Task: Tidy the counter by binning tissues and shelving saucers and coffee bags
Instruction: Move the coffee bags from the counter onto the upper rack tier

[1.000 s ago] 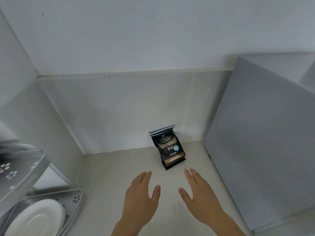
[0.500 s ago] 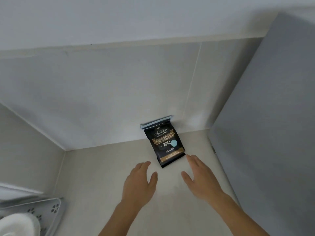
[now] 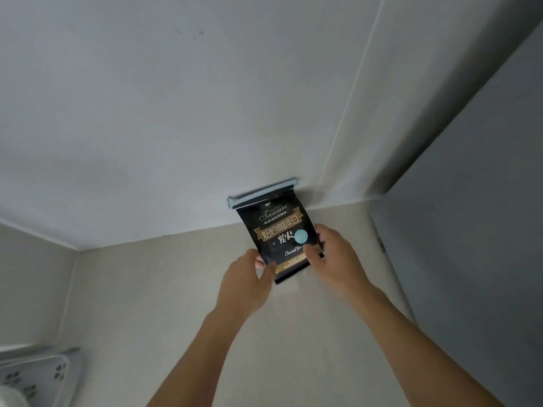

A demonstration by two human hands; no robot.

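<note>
A black coffee bag (image 3: pixel 279 230) with gold lettering and a pale blue clip along its top leans against the back wall of the counter (image 3: pixel 164 301), near the right corner. My left hand (image 3: pixel 245 277) grips the bag's lower left edge, thumb on the front. The lower right side is held by my right hand (image 3: pixel 335 257), its thumb across the label and its fingers behind. Both arms reach forward from the bottom of the view.
A tall grey panel (image 3: pixel 476 230) stands close on the right of the bag. At the bottom left corner sits a grey perforated rack (image 3: pixel 41 374) with the rim of a white saucer (image 3: pixel 11 399) showing. White wall tiles rise behind.
Both hands have moved forward from open above the counter and closed on the coffee bag's lower edges. The view has shifted forward and right, so the rack slid to the corner.
</note>
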